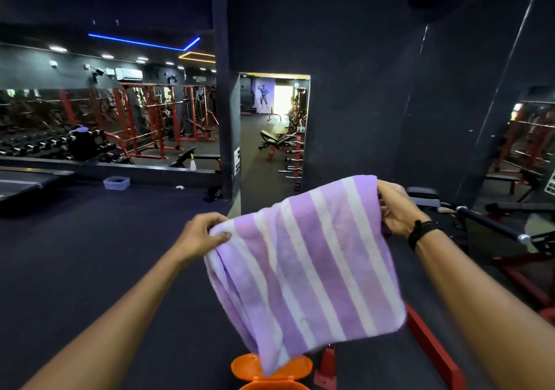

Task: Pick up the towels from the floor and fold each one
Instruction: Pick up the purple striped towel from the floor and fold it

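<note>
Between both hands, striped towel [303,266] hanging half-folded; left hand [201,236] and right hand [396,209] pinching top corners; folding unfinished

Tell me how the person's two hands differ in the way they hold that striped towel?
The left hand sits lower and nearer the camera, while the right hand is higher and farther out, so the purple and white striped towel has a slanted top edge. The left thumb lies on the towel's front, whereas the right hand's fingers curl round the towel's edge. The right wrist wears a black band; the left wrist is bare. Both hands grip a top corner, and the towel hangs between them.
</note>
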A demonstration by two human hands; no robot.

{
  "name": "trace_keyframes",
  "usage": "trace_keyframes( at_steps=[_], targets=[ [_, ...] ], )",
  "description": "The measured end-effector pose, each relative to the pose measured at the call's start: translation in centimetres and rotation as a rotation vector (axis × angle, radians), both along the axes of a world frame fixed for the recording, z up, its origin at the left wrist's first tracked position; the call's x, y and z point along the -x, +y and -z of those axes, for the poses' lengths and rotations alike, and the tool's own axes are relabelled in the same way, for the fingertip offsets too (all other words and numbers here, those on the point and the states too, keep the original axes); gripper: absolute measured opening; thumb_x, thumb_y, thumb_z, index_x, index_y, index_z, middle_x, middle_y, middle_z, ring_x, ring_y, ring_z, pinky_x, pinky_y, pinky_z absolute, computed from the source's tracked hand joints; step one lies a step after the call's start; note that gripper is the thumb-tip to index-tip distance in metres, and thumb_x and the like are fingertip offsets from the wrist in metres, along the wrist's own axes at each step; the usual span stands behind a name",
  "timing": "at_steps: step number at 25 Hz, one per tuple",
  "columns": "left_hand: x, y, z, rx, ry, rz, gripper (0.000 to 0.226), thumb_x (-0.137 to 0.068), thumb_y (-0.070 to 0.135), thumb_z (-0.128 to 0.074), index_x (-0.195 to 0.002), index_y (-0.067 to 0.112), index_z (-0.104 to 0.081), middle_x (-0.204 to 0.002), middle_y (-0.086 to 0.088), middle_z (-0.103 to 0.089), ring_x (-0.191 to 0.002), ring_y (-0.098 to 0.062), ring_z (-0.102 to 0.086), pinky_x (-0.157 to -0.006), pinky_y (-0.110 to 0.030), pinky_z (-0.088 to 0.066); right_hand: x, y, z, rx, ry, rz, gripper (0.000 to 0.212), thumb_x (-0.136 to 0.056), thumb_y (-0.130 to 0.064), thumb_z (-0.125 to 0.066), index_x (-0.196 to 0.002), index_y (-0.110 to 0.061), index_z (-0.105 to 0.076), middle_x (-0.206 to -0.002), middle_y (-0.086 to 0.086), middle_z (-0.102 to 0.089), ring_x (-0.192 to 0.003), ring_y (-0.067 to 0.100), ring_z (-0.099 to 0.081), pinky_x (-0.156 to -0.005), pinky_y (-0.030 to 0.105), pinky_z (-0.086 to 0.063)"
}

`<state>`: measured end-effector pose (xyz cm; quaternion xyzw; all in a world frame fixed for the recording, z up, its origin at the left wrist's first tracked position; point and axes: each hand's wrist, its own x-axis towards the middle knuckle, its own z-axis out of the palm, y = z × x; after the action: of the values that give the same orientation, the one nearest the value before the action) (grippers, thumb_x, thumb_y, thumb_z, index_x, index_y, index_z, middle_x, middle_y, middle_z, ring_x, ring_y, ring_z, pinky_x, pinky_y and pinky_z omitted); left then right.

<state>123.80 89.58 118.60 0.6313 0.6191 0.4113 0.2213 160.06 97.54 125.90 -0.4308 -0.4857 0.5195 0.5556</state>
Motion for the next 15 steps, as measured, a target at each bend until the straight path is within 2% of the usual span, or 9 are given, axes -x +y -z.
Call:
trace_keyframes(
  at_steps=[2, 4, 5, 7, 9, 10, 12, 13, 15],
  targets=[
    [0.2, 1.0, -1.5, -0.091, 0.123, -0.080, 0.018, -0.081, 0.005, -0.065, -0.085, 0.023, -0.066, -0.084, 0.000, -0.069, -0.080, -0.017, -0.060, -0.071, -0.029, -0.043, -0.9, -0.3, 0.4, 0.010, 0.050, -0.094, 0.023, -0.095, -0.016, -0.046, -0.077, -0.010, -0.060, -0.058, -0.004, -0.056, -0.043, 0.004, -0.049, -0.042, 0.016, -0.039],
    [-0.4, 1.9, -2.8, -0.151, 0.238, -0.096, 0.015, -0.086, 0.001, -0.056, -0.093, 0.013, -0.061, -0.085, -0.005, -0.064, -0.083, -0.023, -0.057, -0.067, -0.029, -0.037, -0.8, -0.5, 0.9, -0.013, 0.037, -0.170, 0.022, -0.089, -0.030, -0.061, -0.094, -0.009, -0.066, -0.076, 0.000, -0.068, -0.058, 0.007, -0.061, -0.054, 0.021, -0.048],
    [-0.4, 2.5, -3.2, -0.168, 0.283, -0.092, 0.014, -0.088, 0.000, -0.052, -0.096, 0.010, -0.058, -0.087, -0.007, -0.060, -0.084, -0.025, -0.055, -0.064, -0.029, -0.032, -0.6, -0.3, 1.4, -0.064, -0.035, -0.160, 0.031, -0.078, -0.032, -0.072, -0.098, -0.009, -0.067, -0.084, 0.002, -0.070, -0.065, 0.007, -0.063, -0.058, 0.022, -0.050],
    [0.1, 3.3, -3.7, -0.170, 0.363, -0.055, 0.011, -0.092, 0.001, -0.045, -0.099, 0.007, -0.051, -0.090, -0.011, -0.051, -0.089, -0.030, -0.051, -0.066, -0.031, -0.030, -0.1, 0.2, 2.2, -0.227, -0.293, -0.061, 0.039, -0.064, -0.016, -0.085, -0.099, -0.010, -0.068, -0.089, 0.006, -0.071, -0.071, 0.009, -0.064, -0.064, 0.025, -0.054],
    [0.4, 3.4, -3.8, -0.164, 0.460, -0.018, 0.003, -0.096, 0.011, -0.044, -0.099, 0.011, -0.045, -0.089, -0.011, -0.043, -0.091, -0.034, -0.049, -0.070, -0.035, -0.036, 0.2, 1.0, 2.8, -0.374, -0.604, 0.120, 0.025, -0.066, -0.008, -0.084, -0.087, -0.011, -0.071, -0.083, 0.006, -0.071, -0.070, 0.011, -0.060, -0.065, 0.032, -0.052],
    [0.4, 3.2, -3.8, -0.146, 0.544, -0.026, 0.010, -0.097, 0.022, -0.047, -0.099, 0.013, -0.043, -0.090, -0.010, -0.041, -0.090, -0.032, -0.048, -0.072, -0.038, -0.040, 0.3, 1.3, 3.0, -0.419, -0.701, 0.186, 0.016, -0.069, -0.010, -0.082, -0.081, -0.011, -0.071, -0.079, 0.006, -0.070, -0.069, 0.013, -0.058, -0.064, 0.032, -0.050],
    [0.4, 2.9, -3.8, -0.118, 0.758, -0.105, 0.035, -0.089, 0.049, -0.057, -0.099, 0.018, -0.044, -0.093, -0.006, -0.042, -0.085, -0.023, -0.043, -0.068, -0.038, -0.042, 0.5, 1.4, 2.9, -0.465, -0.798, 0.245, 0.010, -0.075, -0.014, -0.077, -0.075, -0.011, -0.068, -0.076, 0.008, -0.067, -0.073, 0.017, -0.056, -0.064, 0.031, -0.041],
    [0.5, 2.8, -4.1, -0.128, 0.807, -0.134, 0.041, -0.083, 0.057, -0.061, -0.097, 0.022, -0.046, -0.094, -0.004, -0.045, -0.084, -0.021, -0.042, -0.065, -0.037, -0.041, 0.5, 1.6, 2.9, -0.490, -0.837, 0.270, 0.011, -0.078, -0.016, -0.075, -0.074, -0.012, -0.066, -0.076, 0.008, -0.064, -0.078, 0.018, -0.054, -0.064, 0.028, -0.035],
    [1.0, 2.5, -4.8, -0.121, 0.721, -0.106, 0.039, -0.074, 0.063, -0.067, -0.081, 0.028, -0.052, -0.089, -0.003, -0.054, -0.085, -0.023, -0.052, -0.064, -0.035, -0.041, 0.4, 1.8, 2.9, -0.559, -0.834, 0.226, 0.018, -0.081, -0.017, -0.074, -0.069, -0.019, -0.060, -0.075, 0.002, -0.057, -0.084, 0.019, -0.047, -0.065, 0.023, -0.030]
  ],
)
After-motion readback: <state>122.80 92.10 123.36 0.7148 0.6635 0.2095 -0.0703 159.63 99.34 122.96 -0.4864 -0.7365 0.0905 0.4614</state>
